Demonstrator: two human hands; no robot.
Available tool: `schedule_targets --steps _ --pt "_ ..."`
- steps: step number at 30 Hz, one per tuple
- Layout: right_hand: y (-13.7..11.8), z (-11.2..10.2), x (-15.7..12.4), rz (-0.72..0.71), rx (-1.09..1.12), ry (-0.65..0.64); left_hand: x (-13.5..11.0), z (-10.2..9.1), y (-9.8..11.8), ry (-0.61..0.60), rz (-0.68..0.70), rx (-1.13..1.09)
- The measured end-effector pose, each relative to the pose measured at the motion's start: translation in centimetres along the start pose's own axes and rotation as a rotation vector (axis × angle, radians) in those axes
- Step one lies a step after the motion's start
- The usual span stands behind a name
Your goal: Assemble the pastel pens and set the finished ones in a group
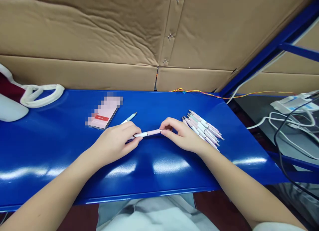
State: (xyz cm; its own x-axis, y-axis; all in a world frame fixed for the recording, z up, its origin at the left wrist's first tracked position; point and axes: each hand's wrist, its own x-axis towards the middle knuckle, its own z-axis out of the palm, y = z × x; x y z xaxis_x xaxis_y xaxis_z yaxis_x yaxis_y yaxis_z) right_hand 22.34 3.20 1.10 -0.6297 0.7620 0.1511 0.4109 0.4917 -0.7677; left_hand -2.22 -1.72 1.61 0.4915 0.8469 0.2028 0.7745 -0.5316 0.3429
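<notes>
At the far left of the blue metal bench [62,151], a white fabric strap [42,96] lies on the bench edge. Further right lies a smartphone [103,113], its screen pixelated apart from a red button, and just beyond it a loose pen [129,118], its lower end hidden behind the left hand [116,143]. The left fingers [132,131] curl closely together around one end of a pale pink-and-white pen [147,133], which is held level above the bench. The right hand [181,134] pinches the other end between thumb and fingers [169,124]. Beside that hand lies a pile of similar pens [203,129]. White and black cables [281,124] run off to the right.
</notes>
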Motion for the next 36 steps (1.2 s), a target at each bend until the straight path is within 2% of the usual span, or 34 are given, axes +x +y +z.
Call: schedule_targets --steps 5,10,13,16,20,23,28,31,36 --pt "0.4 0.3 0.0 0.014 -0.051 -0.061 0.0 0.1 0.0 0.002 0.001 0.002" --pt "0.0 0.5 0.3 -0.038 -0.159 -0.041 0.2 0.0 0.3 0.003 0.011 0.068" --pt "-0.1 -0.7 0.3 -0.014 -0.304 0.045 0.5 -0.1 -0.1 0.027 0.0 0.19" --pt "0.8 -2.9 0.0 0.167 -0.492 0.173 0.9 -0.1 -1.2 0.013 -0.102 0.326" --pt "2.5 -4.8 -0.4 0.335 -0.727 0.071 1.2 0.0 -3.0 -0.028 -0.209 0.427" --pt "2.8 -4.8 -0.5 0.38 -0.845 -0.003 1.4 0.2 -3.6 -0.028 -0.264 0.448" --pt "1.8 -4.3 -0.5 0.49 -0.963 -0.056 1.8 0.2 -3.7 -0.014 -0.325 0.474" --pt "1.5 -4.2 -0.5 0.502 -0.999 -0.071 1.9 0.1 -3.7 -0.011 -0.354 0.478" --pt "1.9 -4.2 -0.6 0.442 -1.021 -0.074 1.8 0.2 -3.6 0.011 -0.359 0.469"
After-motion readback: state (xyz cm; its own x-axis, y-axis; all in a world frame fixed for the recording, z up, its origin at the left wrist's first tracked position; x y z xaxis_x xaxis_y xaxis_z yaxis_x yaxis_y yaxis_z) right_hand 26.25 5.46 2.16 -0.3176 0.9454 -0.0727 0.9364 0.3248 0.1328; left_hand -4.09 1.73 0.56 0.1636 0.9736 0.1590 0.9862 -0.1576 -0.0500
